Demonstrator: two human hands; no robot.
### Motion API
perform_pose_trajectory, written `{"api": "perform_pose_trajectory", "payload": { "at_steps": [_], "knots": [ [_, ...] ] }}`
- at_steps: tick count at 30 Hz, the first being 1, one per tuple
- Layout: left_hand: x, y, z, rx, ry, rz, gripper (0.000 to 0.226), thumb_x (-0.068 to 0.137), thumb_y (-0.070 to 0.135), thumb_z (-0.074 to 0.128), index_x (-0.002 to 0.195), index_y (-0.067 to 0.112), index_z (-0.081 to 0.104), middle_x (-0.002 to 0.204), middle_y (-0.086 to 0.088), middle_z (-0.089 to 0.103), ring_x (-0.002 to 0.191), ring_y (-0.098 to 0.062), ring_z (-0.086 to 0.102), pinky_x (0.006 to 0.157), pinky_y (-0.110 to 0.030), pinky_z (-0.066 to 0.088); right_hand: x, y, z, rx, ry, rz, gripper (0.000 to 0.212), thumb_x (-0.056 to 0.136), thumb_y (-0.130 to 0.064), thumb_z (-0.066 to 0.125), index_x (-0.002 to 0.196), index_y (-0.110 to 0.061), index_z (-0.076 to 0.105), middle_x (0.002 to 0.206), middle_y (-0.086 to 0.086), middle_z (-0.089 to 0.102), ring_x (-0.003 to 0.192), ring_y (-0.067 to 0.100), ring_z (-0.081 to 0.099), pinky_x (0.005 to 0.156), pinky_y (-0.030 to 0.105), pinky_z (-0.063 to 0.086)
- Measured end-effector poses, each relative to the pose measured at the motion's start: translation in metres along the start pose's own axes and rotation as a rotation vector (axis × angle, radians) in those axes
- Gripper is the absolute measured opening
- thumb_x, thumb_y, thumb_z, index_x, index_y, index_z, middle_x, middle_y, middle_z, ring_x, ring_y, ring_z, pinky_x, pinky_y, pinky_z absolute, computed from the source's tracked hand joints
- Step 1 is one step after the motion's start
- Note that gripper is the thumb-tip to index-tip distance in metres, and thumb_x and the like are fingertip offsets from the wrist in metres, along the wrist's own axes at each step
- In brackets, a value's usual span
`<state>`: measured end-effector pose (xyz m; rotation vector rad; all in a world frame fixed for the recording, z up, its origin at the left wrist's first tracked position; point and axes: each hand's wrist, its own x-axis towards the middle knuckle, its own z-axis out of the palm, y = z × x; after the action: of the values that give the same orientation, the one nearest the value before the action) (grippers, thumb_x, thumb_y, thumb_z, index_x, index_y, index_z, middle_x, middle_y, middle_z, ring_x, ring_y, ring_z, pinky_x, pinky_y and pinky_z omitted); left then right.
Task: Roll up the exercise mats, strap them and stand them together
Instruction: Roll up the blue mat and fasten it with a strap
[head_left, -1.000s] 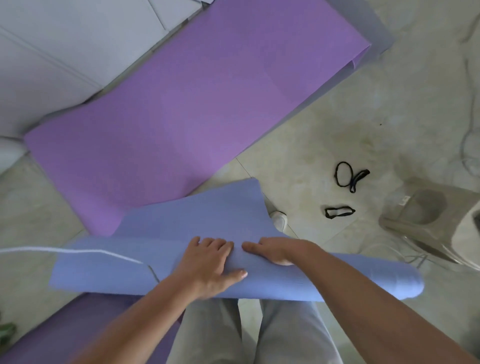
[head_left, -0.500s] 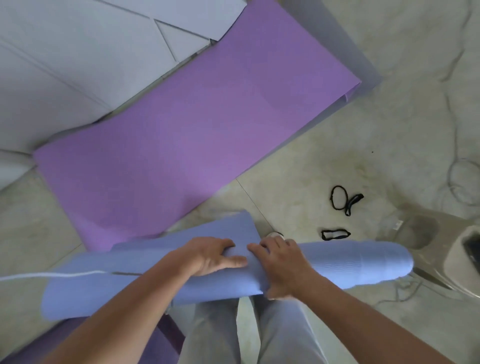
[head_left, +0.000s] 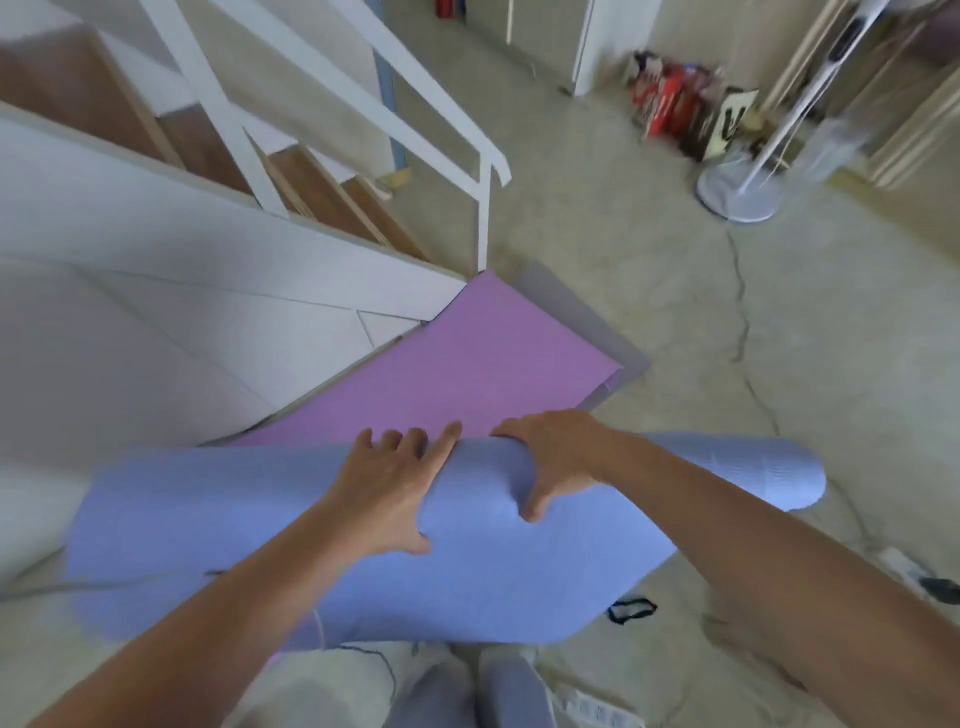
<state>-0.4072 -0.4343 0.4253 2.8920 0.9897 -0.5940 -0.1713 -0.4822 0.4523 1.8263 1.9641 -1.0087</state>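
Note:
A blue exercise mat, mostly rolled, lies across the view above my knees, with a loose flap hanging down at the front. My left hand rests flat on its top with spread fingers. My right hand grips the roll from above, fingers over the far side and thumb pressed into the near side. A purple mat lies flat on the floor beyond, along the stair wall. One black strap shows on the floor under the blue mat's right part.
A white stair wall and railing stand to the left. A fan's round base and bags sit at the far right. A power strip and cables lie near my feet.
The blue roll has come up off the floor and the view has swung upward to the stairs and room. My right hand moved from the side to a grip over the top.

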Motion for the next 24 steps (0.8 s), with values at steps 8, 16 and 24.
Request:
{"api": "perform_pose_trajectory", "payload": {
  "at_steps": [8,16,24],
  "knots": [
    [0.015,-0.045,-0.145,-0.831,-0.355,-0.183,0.088,0.03,0.053,0.089,0.112,0.03,0.065,0.102,0.013,0.072,0.093,-0.012,0.069,0.089,-0.039,0.055,-0.061,-0.046,-0.058,-0.648,0.466,-0.101,0.143,0.054,-0.072,0.076,0.154,-0.021,-0.012,0.159,0.015,0.015,0.143,0.038,0.019,0.114,0.057,0.013],
    [0.003,-0.016,-0.202,-0.379,-0.172,-0.14,0.133,0.042,0.066,0.083,0.152,0.035,0.015,0.136,0.01,0.047,0.121,-0.022,0.053,0.1,-0.042,0.045,-0.073,-0.032,-0.137,-0.38,0.257,0.024,0.087,0.047,-0.068,0.076,0.121,-0.042,0.038,0.096,-0.015,0.062,0.082,0.013,0.062,0.066,0.029,0.044],
    [0.011,-0.015,-0.191,-0.221,0.067,-0.155,0.103,0.046,0.052,0.081,0.135,0.034,0.03,0.104,0.01,0.053,0.09,-0.018,0.059,0.075,-0.032,0.047,-0.085,-0.031,-0.145,-0.309,0.269,0.0,0.127,0.05,-0.069,0.08,0.151,-0.042,0.01,0.146,-0.012,0.041,0.127,0.019,0.047,0.105,0.039,0.04]
  ]
}}
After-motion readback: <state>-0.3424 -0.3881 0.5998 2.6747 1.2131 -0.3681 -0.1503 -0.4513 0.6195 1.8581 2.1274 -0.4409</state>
